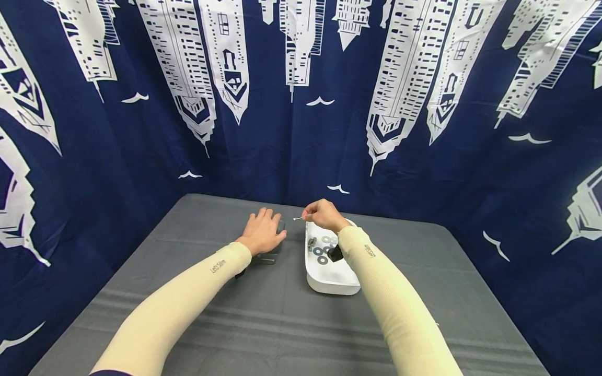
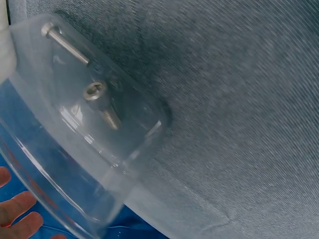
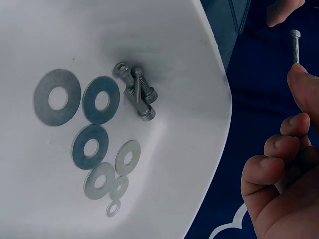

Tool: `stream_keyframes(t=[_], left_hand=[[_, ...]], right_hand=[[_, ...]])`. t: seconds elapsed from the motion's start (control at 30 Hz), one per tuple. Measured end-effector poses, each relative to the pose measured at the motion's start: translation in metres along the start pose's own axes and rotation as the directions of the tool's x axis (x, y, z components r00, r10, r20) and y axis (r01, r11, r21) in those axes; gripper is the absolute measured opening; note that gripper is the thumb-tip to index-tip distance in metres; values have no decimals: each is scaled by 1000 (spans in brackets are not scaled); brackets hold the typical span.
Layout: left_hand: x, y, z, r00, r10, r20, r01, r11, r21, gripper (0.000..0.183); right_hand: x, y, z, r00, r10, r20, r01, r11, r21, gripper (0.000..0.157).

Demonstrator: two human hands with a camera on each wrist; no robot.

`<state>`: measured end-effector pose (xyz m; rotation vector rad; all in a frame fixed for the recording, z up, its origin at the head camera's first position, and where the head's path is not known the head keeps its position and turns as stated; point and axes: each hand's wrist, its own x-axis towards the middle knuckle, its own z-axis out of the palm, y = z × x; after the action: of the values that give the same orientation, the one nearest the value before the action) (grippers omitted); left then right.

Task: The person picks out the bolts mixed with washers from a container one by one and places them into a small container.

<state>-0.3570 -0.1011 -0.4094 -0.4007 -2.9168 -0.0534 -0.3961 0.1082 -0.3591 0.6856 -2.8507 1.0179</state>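
Bolt (image 3: pixel 296 47), threaded metal with cylindrical head

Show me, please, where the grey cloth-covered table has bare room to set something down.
Bare: between the cream fabric sleeves, nearer than the white oblong tray; between the left sleeve and the table's left edge. Crowded: the narrow gap between transparent plastic box and tray, and the tray's stretch holding round grey metal washers and bolts.

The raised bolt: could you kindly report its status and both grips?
Right grip pinches bolt near far end of white tub. Left grip at clear box, two bolts showing inside. Nothing visible between bolt and left grip.
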Motion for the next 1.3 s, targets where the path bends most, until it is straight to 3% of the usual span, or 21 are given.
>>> stream_keyframes(t=[0.73,1.3], left_hand=[[-12,-29,-1,998,-62,24,62,998,1,63],[-23,-50,-1,997,-79,18,80,996,-50,63]], right_hand=[[15,-19,18,999,-15,30,14,999,37,9],[25,-30,35,999,-24,39,23,1000,18,7]])
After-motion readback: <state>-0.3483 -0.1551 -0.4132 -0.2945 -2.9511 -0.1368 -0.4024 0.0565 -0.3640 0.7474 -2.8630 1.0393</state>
